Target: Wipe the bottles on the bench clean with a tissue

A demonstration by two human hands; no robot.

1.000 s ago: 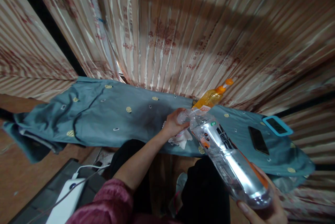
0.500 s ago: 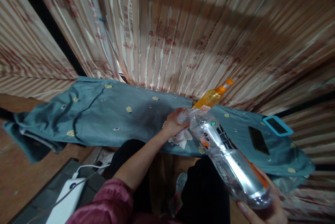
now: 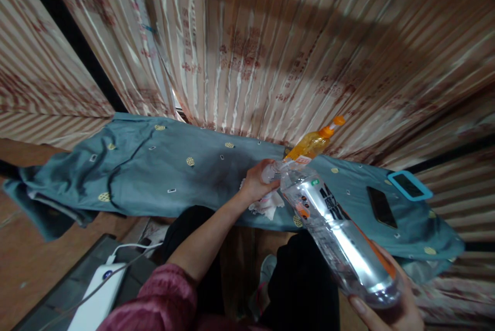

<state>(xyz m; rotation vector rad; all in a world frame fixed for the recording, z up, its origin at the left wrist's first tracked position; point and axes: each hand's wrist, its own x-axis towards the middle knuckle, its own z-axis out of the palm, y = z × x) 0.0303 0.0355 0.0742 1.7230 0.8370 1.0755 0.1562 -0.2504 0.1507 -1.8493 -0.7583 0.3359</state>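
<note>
A large clear plastic bottle [image 3: 332, 217] with a silver, black and orange label lies tilted across the front, its neck toward the upper left. My left hand [image 3: 260, 181] is closed around its neck end; the cap cannot be made out. Under the bottle's base my right hand [image 3: 394, 295] holds it with the thumb on the near side. Just behind the neck stands a yellow pump bottle [image 3: 311, 146] with an orange pump head. Below my left hand, a crumpled white tissue or cloth [image 3: 269, 205] rests on the table cover.
A green-grey cloth with pineapple prints [image 3: 209, 181] covers the narrow table. To the right lie a dark phone [image 3: 381, 207] and a blue-framed object [image 3: 410, 185]. A pleated curtain [image 3: 247, 52] hangs behind. At lower left, a white power bank [image 3: 98, 295] has a cable plugged in.
</note>
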